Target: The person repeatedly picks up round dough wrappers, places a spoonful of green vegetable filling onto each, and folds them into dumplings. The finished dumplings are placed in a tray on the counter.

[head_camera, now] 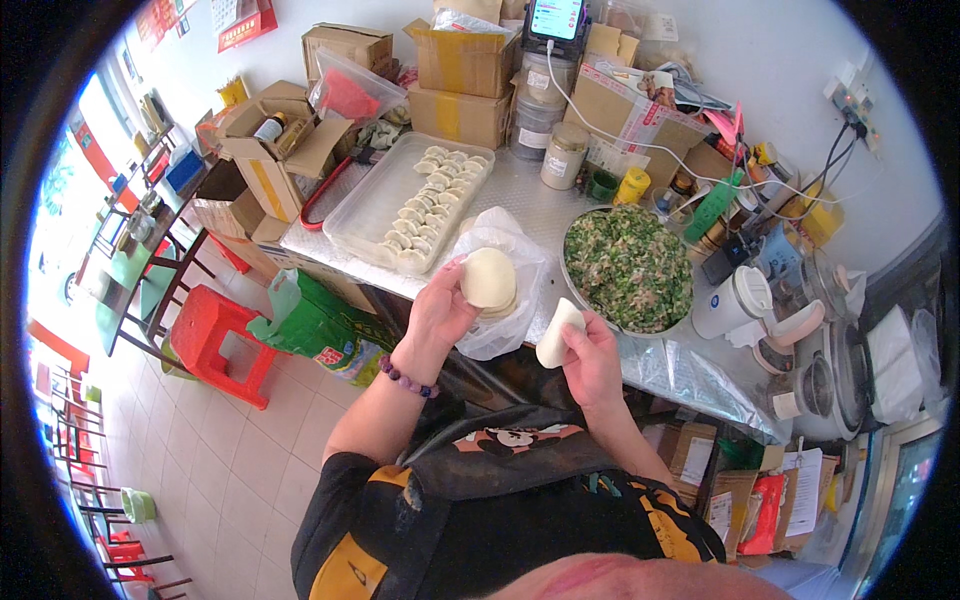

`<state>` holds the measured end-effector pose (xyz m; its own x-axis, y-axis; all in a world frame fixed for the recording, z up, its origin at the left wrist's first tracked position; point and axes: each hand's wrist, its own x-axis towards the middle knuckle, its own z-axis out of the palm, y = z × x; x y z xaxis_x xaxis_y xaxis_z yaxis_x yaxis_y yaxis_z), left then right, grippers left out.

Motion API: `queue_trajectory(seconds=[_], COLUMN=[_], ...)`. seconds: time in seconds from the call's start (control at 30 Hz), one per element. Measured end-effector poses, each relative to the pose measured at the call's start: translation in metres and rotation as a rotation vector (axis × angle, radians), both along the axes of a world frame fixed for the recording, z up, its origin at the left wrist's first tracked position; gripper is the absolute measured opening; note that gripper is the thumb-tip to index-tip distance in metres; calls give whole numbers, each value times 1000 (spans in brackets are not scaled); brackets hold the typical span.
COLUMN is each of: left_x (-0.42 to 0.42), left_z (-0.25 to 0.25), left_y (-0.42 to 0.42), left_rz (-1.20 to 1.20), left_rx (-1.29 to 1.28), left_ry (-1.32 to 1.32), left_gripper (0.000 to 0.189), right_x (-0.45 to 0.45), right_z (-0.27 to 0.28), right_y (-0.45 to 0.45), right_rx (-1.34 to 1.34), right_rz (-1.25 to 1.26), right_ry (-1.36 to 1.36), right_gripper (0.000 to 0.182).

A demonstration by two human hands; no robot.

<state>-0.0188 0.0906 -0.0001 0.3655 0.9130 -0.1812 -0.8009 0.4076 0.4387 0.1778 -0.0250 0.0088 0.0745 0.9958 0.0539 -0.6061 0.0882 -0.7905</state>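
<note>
My left hand (442, 304) holds a round dough wrapper (489, 277) above a stack of wrappers (501, 310) on a white plastic bag (504, 341). In my right hand (595, 352) are one or more wrappers (559, 335), bent and pinched between thumb and fingers. Beyond my right hand, a round metal bowl (568, 281) is heaped with chopped green and meat filling (628, 266). Folded dumplings (427, 204) lie in rows along the right part of a clear plastic tray (358, 217), past my left hand.
Cardboard boxes (459, 116), jars (565, 156) and a phone (555, 19) with a white cable stand along the wall. A white lidded container (731, 300) is right of the bowl. A red stool (217, 337) and green bag (319, 322) stand on the floor at left.
</note>
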Motion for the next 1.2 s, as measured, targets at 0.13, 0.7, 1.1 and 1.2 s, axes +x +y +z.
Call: queue_trajectory(seconds=[0.13, 0.7, 1.1, 1.2], left_x=[9, 19, 54, 63], left_z=[7, -22, -16, -18], left_y=[-3, -78, -92, -93], left_rz=[122, -643, -360, -345], left_rx=[93, 0, 119, 287], left_ry=[217, -215, 205, 382], left_gripper=[34, 47, 27, 24], right_x=[2, -4, 72, 89], right_z=[-2, 5, -15, -22], right_y=[-3, -2, -55, -68], right_rx=[5, 500, 235, 114], right_rz=[2, -235, -476, -633], right_ry=[-246, -1203, -1334, -1310], right_gripper=[16, 16, 15, 16])
